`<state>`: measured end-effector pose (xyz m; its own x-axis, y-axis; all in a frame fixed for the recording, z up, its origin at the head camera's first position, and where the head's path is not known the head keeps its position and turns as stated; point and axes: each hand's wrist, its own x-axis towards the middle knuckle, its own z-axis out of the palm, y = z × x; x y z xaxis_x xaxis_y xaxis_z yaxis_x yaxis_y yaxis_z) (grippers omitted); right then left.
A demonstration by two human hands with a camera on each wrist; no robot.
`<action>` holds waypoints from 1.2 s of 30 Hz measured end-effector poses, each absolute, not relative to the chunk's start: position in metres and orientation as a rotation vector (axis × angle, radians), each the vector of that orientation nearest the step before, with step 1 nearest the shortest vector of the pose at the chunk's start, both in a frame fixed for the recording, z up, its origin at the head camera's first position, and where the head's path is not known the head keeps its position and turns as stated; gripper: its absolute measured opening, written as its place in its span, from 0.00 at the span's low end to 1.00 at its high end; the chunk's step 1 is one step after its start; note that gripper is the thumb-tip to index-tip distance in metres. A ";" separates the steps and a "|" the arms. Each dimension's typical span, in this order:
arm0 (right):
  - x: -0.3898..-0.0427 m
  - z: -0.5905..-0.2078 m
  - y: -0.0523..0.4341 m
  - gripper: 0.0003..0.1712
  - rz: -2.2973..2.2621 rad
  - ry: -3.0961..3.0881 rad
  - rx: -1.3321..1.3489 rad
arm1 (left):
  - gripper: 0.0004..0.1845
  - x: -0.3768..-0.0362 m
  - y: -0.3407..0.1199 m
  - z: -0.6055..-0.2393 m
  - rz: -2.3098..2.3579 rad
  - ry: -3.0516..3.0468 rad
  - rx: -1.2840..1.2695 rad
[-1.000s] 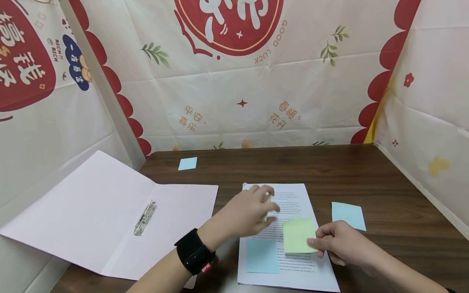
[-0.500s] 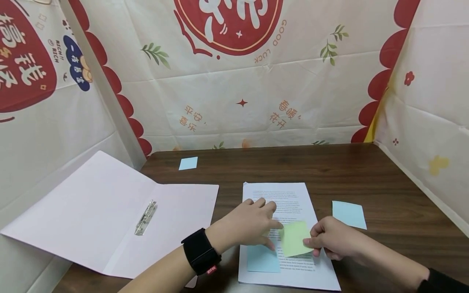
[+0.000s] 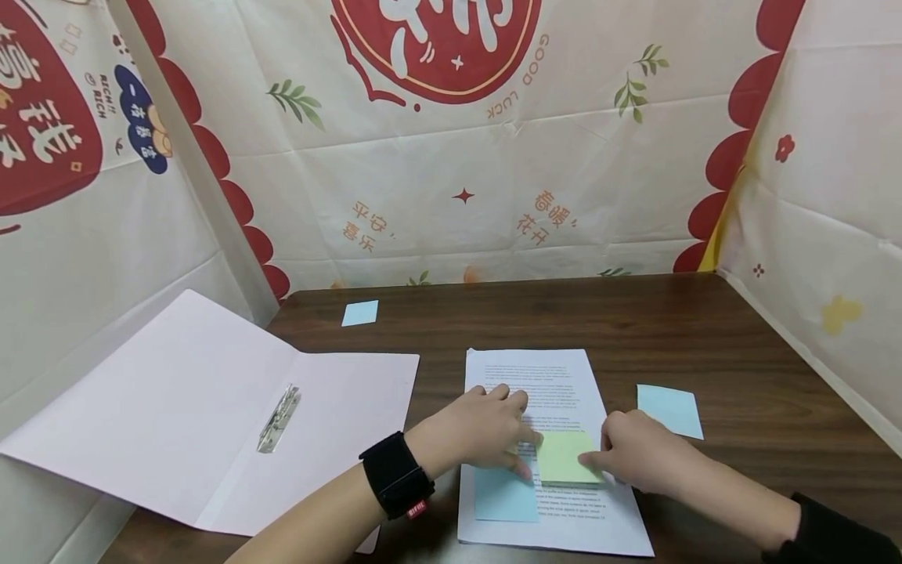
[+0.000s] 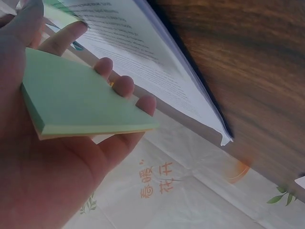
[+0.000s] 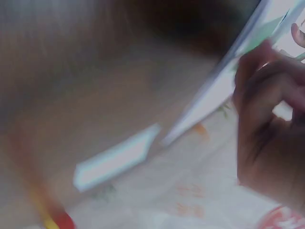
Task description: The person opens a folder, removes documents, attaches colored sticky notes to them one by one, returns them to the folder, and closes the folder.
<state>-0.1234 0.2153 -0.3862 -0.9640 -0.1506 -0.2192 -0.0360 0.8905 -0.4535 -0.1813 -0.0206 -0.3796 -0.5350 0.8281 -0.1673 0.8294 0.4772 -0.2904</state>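
A stack of printed sheets (image 3: 557, 376) lies on the dark wooden table (image 3: 705, 329). My right hand (image 3: 634, 454) pinches the right edge of a single green sticky note (image 3: 560, 458) and holds it down flat on the top sheet. My left hand (image 3: 486, 429) rests on the sheets just left of that note, its fingertips touching the paper. The left wrist view shows a green sticky-note pad (image 4: 76, 95) held in that hand's palm under the thumb, beside the printed sheets (image 4: 157, 57). A blue sticky note (image 3: 503, 495) is stuck lower on the page. The right wrist view is blurred.
An open white folder (image 3: 176, 392) with a metal clip (image 3: 278, 419) lies at the left, partly over the table edge. One loose blue note (image 3: 669, 409) lies right of the sheets, another (image 3: 360, 312) near the back. Printed cloth walls enclose three sides.
My right hand has brought the green note down and left until it lies flat on the page. My left hand slid down the sheet to meet the note's left edge.
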 end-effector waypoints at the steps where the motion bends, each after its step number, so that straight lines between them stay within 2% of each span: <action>1: -0.122 -0.385 0.213 0.16 -0.564 2.887 -0.228 | 0.32 -0.181 -0.021 -0.379 -0.530 2.692 1.505; 3: -0.119 -0.385 0.207 0.18 -0.375 3.003 -0.442 | 0.33 -0.181 -0.021 -0.378 -0.518 2.684 1.488; 7: -0.108 -0.389 0.194 0.35 -0.179 2.943 -0.801 | 0.34 -0.181 -0.020 -0.378 -0.462 2.686 1.449; 11: -0.103 -0.392 0.186 0.47 -0.190 2.768 -0.783 | 0.33 -0.183 -0.021 -0.380 -0.395 2.688 1.412; 14: -0.102 -0.392 0.184 0.52 -0.184 2.732 -0.710 | 0.31 -0.185 -0.020 -0.380 -0.359 2.674 1.385; 27: -0.094 -0.395 0.213 0.59 -0.130 2.774 -0.556 | 0.31 -0.190 -0.020 -0.377 -0.240 2.654 1.275; 32: -0.100 -0.388 0.213 0.54 -0.169 2.805 -0.549 | 0.31 -0.191 -0.018 -0.375 -0.283 2.666 1.312; 36: -0.105 -0.369 0.209 0.46 -0.254 3.003 -0.637 | 0.39 -0.196 -0.016 -0.364 -0.155 2.704 1.360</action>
